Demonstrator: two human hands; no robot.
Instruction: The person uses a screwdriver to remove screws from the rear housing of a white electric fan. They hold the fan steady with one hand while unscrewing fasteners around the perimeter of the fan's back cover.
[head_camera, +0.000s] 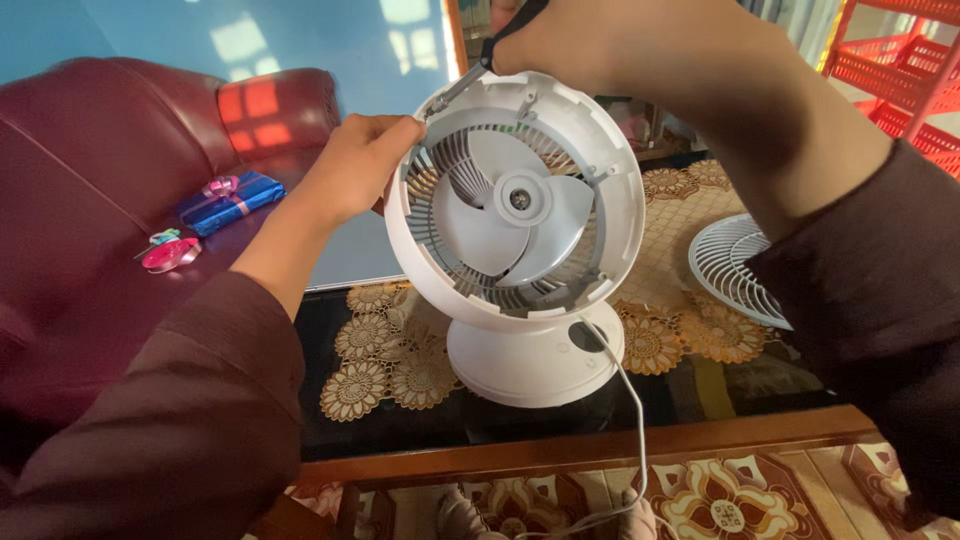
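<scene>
A small white table fan (520, 220) stands on a dark glass table (560, 415), its front cover off so the white blades show. My left hand (355, 165) grips the left rim of the fan housing. My right hand (590, 45) is above the fan and holds a screwdriver (462, 82) by its dark handle. Its metal shaft points down-left to the upper left of the rim. The fan's removed white grille (735, 265) lies on the table to the right, partly behind my right sleeve.
A white cord (635, 420) runs from the fan base over the table's wooden front edge. A beige lace cloth (385, 355) covers part of the table. On the dark red sofa (90, 200) at left lie a blue gift box (230, 198) and pink ribbon (170, 253). Red shelves (905, 70) stand at the right.
</scene>
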